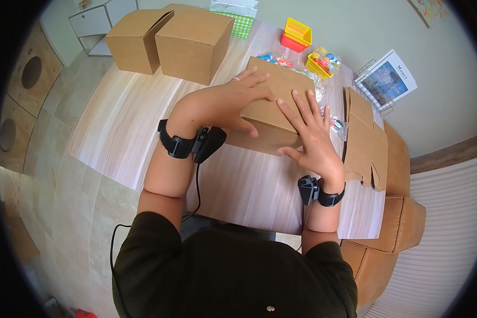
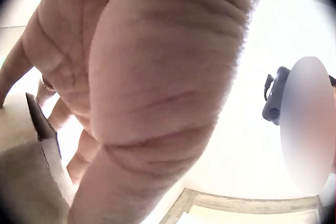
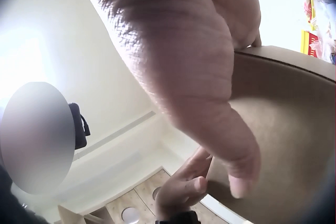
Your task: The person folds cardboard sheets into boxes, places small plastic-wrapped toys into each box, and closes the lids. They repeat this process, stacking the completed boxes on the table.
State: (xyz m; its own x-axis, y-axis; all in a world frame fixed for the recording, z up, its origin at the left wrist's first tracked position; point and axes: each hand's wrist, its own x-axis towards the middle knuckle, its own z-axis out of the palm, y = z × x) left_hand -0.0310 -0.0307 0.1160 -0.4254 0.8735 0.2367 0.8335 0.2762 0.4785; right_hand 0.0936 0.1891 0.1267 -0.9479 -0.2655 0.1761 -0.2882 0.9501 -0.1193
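Both hands rest on a closed brown cardboard box (image 1: pixel 281 87) near the middle of the table. The left hand (image 1: pixel 236 103) lies over its left side, fingers spread on the top and thumb by the front edge. The right hand (image 1: pixel 315 140) has its straight fingers on the right part of the top, the thumb down at the front face. In the left wrist view the palm of the left hand (image 2: pixel 79 66) fills much of the picture beside a box edge (image 2: pixel 50 145). The right wrist view shows the right hand's thumb (image 3: pixel 244 155) against the box's face (image 3: pixel 294 140).
Two more closed boxes (image 1: pixel 191 45) (image 1: pixel 127 45) stand at the back left. Behind the held box lie yellow and red baskets (image 1: pixel 297 34) and bagged colourful pieces (image 1: pixel 328 61). Flattened cardboard (image 1: pixel 365 140) lies at the right, near a rack with a picture (image 1: pixel 387 79).
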